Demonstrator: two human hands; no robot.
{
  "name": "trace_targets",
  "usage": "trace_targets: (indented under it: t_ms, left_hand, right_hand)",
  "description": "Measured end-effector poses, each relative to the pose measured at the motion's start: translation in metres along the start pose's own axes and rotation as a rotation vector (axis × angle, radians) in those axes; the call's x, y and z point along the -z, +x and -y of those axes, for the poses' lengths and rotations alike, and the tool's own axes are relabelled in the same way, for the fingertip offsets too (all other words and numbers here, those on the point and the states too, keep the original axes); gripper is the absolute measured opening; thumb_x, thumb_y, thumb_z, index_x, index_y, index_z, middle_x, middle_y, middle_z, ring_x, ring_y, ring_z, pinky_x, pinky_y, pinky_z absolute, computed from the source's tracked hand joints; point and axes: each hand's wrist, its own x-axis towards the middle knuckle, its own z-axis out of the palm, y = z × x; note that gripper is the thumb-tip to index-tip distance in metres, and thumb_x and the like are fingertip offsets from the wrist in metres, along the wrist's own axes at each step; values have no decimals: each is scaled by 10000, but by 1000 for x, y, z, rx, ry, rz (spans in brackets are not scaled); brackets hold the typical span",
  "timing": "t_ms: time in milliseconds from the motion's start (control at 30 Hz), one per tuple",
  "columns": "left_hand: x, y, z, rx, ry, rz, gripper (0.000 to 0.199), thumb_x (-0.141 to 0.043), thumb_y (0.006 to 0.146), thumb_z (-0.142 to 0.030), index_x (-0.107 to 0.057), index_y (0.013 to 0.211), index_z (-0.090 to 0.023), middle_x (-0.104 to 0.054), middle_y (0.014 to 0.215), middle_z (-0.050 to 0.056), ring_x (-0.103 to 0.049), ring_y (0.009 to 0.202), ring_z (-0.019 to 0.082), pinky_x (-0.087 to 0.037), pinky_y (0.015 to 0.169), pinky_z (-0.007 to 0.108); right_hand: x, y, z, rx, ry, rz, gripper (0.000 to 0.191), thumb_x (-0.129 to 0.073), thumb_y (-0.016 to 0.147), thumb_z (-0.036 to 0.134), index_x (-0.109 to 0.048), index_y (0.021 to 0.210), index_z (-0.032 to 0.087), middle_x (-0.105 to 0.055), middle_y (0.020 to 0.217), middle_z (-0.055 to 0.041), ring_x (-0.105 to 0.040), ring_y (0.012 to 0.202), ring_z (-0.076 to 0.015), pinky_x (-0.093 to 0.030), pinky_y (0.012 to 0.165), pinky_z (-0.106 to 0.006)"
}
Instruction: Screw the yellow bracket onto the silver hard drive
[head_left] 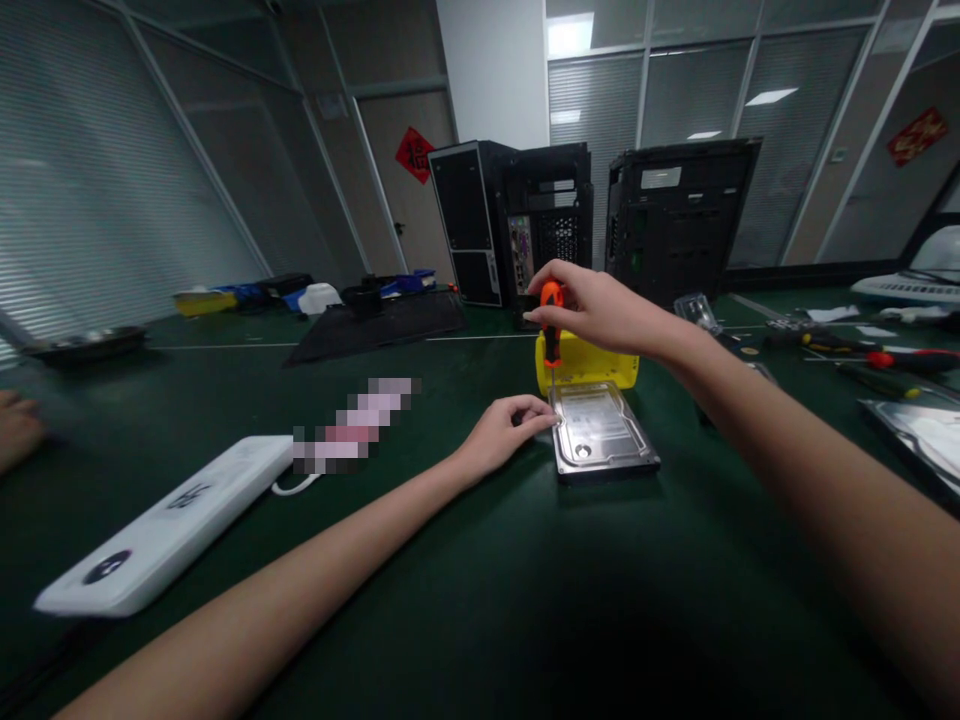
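Note:
A silver hard drive (pixel 600 425) lies flat on the dark green table in front of me. My right hand (pixel 581 300) is closed around the handle of an orange and black screwdriver (pixel 553 325). The screwdriver stands upright, its shaft pointing down to the drive's far left corner. My left hand (pixel 510 428) rests on the table with its fingers closed against the drive's left edge, close to the screwdriver's tip. Just behind the drive is a yellow container (pixel 589 362), partly hidden by my right hand.
Two black computer cases (pixel 465 225) (pixel 679 215) stand at the back. A white power bank (pixel 172 520) with a cable lies at left, near another person's hand (pixel 16 430). Pliers (pixel 911 360) and a second hard drive (pixel 919 440) lie at right. A black mat (pixel 375 335) lies farther back.

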Motion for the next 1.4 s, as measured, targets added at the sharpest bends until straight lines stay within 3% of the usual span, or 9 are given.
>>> trace_targets:
  t_ms: [133, 300, 467, 700, 900, 1167, 1300, 1400]
  left_hand:
    - [0, 0, -1, -1, -82, 13, 401, -378, 826, -470, -615, 892, -153, -574, 784, 21, -476, 690, 134, -364, 641, 242]
    - [-1, 3, 5, 51, -113, -28, 620, -138, 860, -525, -629, 814, -149, -459, 599, 1, -446, 632, 139, -364, 647, 260]
    - [-1, 5, 5, 79, -126, 4, 689, -63, 848, -548, -620, 808, -143, -371, 563, -16, -422, 616, 139, -369, 663, 271]
    - [0, 3, 1, 64, -157, 5, 626, -131, 853, -539, -615, 793, -145, -374, 573, -19, -416, 621, 134, -358, 646, 260]
    - [0, -1, -4, 53, -32, 27, 411, -511, 716, -535, -608, 854, -160, -436, 628, -29, -416, 594, 115, -331, 556, 220]
    - [1, -1, 1, -10, 27, -40, 375, -527, 721, -502, -607, 881, -173, -377, 589, -48, -360, 549, 98, -298, 518, 213]
    - [1, -3, -3, -46, 81, -61, 391, -562, 700, -497, -580, 941, -189, -433, 685, -27, -412, 618, 113, -337, 559, 224]
    - [1, -4, -6, -66, 83, -41, 396, -559, 709, -484, -564, 976, -192, -485, 788, 2, -457, 716, 139, -378, 637, 251]
  right_hand:
    - [-1, 0, -3, -45, 128, 50, 271, -482, 777, 315, -477, 988, 145, -587, 875, -71, -556, 733, -149, -439, 620, -269]
    - [-3, 2, -6, -77, 250, 134, 211, -404, 823, 256, -440, 1014, 175, -584, 906, -69, -566, 742, -139, -466, 614, -264]
    - [-7, 3, -6, -83, 324, 127, 261, -399, 827, 212, -401, 1085, 174, -564, 895, -65, -570, 731, -129, -485, 609, -255]
    - [-16, 1, -2, 8, 331, 36, 230, -423, 811, 181, -435, 1040, 154, -562, 836, -49, -580, 679, -118, -485, 595, -245]
    - [-18, 3, -6, 25, 206, -108, 176, -553, 734, 284, -481, 850, 171, -565, 802, -34, -562, 665, -132, -465, 591, -263]
    - [-16, 1, -4, -136, 357, 16, 262, -390, 809, 450, -427, 865, 196, -525, 764, -30, -529, 667, -135, -429, 504, -235]
    - [-14, 3, -2, -103, 409, 82, 270, -306, 854, 376, -486, 875, 176, -520, 832, -44, -507, 746, -132, -440, 584, -246]
    - [-15, 4, -2, -73, 362, 19, 265, -375, 827, 391, -496, 842, 155, -533, 800, -43, -505, 734, -127, -434, 635, -261]
